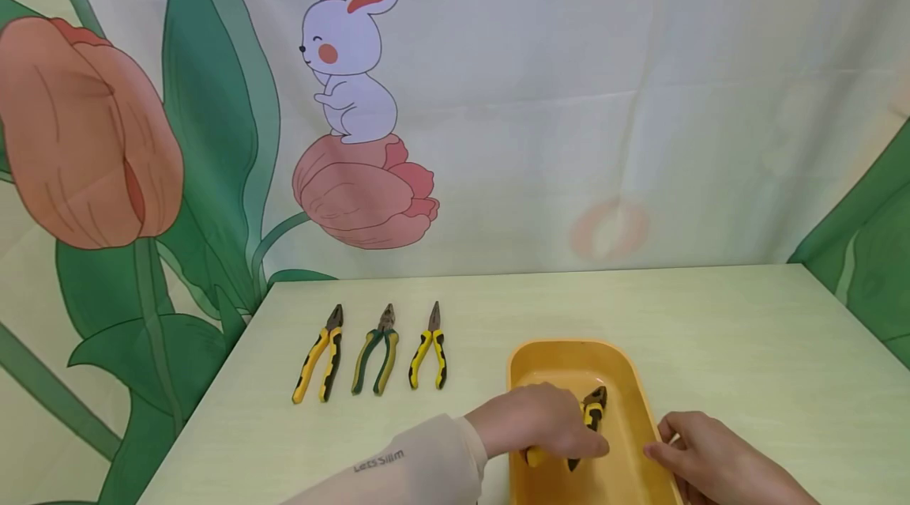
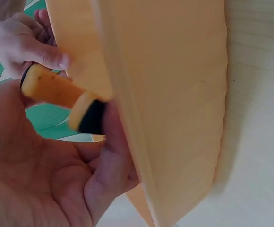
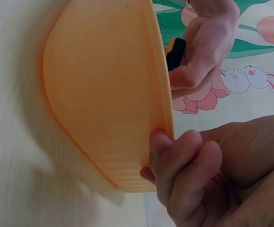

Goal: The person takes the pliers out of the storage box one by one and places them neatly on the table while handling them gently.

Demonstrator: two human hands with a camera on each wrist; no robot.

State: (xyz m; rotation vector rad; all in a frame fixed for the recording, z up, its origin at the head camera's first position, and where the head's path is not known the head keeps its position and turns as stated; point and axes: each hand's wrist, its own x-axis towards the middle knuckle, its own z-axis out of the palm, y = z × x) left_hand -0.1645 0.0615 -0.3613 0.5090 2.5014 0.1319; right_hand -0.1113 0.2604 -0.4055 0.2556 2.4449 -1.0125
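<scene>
My left hand reaches over the yellow plastic bin and grips a pair of pliers with yellow and black handles. Their dark jaws point away from me, and the hand hides much of the handles. In the left wrist view, two handle ends stick out between the thumb and the fingers. At the bin's right side, my right hand pinches the rim between thumb and curled fingers. The right wrist view shows those fingers at the rim.
Three pliers lie in a row left of the bin: yellow-black pliers, green-handled pliers and long-nose pliers. They rest on the pale table. Behind it hangs a printed cloth with a rabbit and tulips.
</scene>
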